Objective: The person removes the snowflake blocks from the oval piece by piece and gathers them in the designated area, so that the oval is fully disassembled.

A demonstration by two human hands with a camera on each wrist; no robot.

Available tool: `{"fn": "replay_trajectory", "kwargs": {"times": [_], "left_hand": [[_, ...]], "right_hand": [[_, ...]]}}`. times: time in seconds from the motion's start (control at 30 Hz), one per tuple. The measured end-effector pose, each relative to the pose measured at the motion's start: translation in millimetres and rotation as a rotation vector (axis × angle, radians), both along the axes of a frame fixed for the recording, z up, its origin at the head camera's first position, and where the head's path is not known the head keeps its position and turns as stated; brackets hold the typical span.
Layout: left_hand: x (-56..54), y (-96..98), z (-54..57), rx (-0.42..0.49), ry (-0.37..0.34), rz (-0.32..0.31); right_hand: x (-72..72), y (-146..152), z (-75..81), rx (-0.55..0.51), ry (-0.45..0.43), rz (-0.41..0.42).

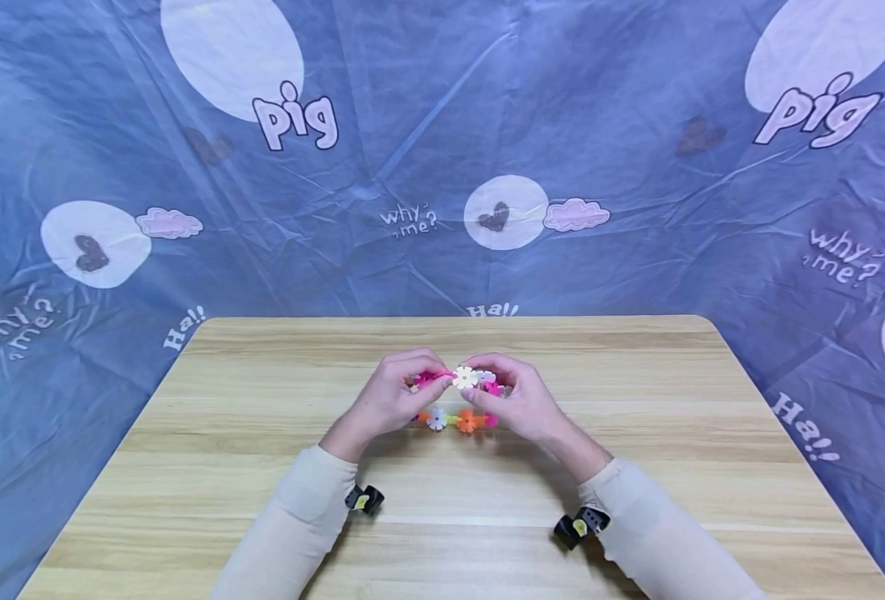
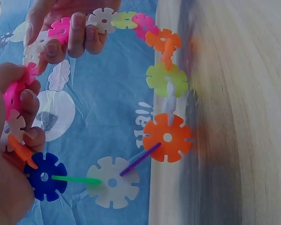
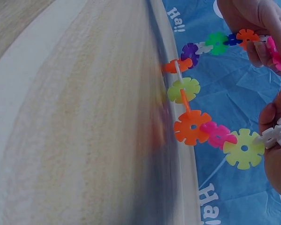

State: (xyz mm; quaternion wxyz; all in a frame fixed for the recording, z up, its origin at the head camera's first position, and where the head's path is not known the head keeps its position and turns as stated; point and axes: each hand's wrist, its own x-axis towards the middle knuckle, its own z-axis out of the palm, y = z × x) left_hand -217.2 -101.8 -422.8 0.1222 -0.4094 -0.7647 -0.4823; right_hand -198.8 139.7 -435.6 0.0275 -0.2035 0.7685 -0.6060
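Observation:
A chain of notched, flower-shaped plastic discs (image 1: pixel 467 420) in many colours hangs in a loop between my two hands. My left hand (image 1: pixel 393 392) pinches a pink disc (image 2: pixel 32 72) at one end between thumb and fingers. Opposite it, my right hand (image 1: pixel 521 398) grips the other end of the chain, where a white disc (image 1: pixel 465 377) faces up beside the left fingertips. At that spot the pink and white discs overlap in the head view. Lower in the loop, a blue disc (image 2: pixel 45 176), an orange disc (image 2: pixel 167 137) and a yellow-green disc (image 3: pixel 244 148) show, slotted edge to edge.
Beneath the hands lies a wood-grain table (image 1: pixel 262 467). A blue printed cloth (image 1: pixel 412 125) hangs behind it and along both sides. Each sleeved wrist carries a small black camera (image 1: pixel 365 500).

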Motion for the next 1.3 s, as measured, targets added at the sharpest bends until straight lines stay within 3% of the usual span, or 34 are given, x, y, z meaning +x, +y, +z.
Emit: {"fn": "replay_trajectory", "kwargs": {"times": [0.37, 1.1, 1.3], "left_hand": [[-2.9, -2.0, -2.3, -0.029, 0.051, 0.003], [-4.0, -10.0, 4.3, -0.1, 0.001, -0.07], [-3.0, -8.2, 4.5, -0.089, -0.001, -0.044]], "right_hand": [[-0.5, -0.3, -0.7, 0.009, 0.011, -0.005], [1.5, -0.6, 0.6, 0.015, -0.004, 0.025], [2.6, -1.0, 3.2, 0.033, -0.026, 0.032]]}}
